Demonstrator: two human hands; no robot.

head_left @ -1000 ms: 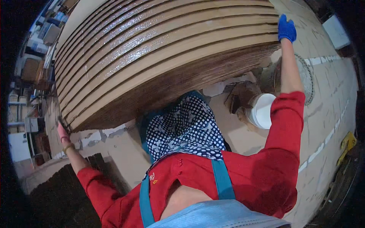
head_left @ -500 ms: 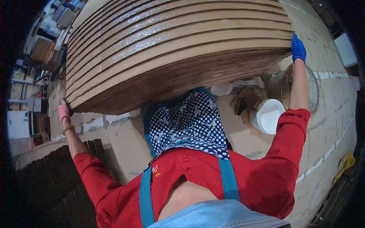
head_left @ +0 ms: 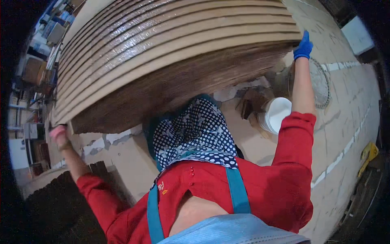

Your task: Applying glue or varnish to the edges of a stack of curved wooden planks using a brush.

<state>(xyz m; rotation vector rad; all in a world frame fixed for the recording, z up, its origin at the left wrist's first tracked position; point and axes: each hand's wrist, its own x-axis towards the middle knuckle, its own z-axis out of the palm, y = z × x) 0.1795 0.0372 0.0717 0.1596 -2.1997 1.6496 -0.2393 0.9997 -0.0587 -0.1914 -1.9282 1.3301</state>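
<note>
A tall stack of long boards lies across the view in front of me. The upper tan boards are staggered like steps, with a glossy shine, and a thick dark-brown layered side faces me. My left hand, in a pink glove, closes on the near left corner of the lowest tan board; it is somewhat blurred. At the right end of that board is my right hand, in a blue glove. One finger points upward and the others are partly hidden at the edge. Both arms reach wide apart.
A white bucket stands right of my polka-dot apron, beside brown scraps. Behind my right forearm is a round container. Dark boards lie at lower left, a yellow tool at far right. Shelves line the left.
The whole view has shifted, and the stack, bucket and right hand appear farther left. My left hand sits lower and farther left, at the board's corner. Both hands stay at the board's ends.
</note>
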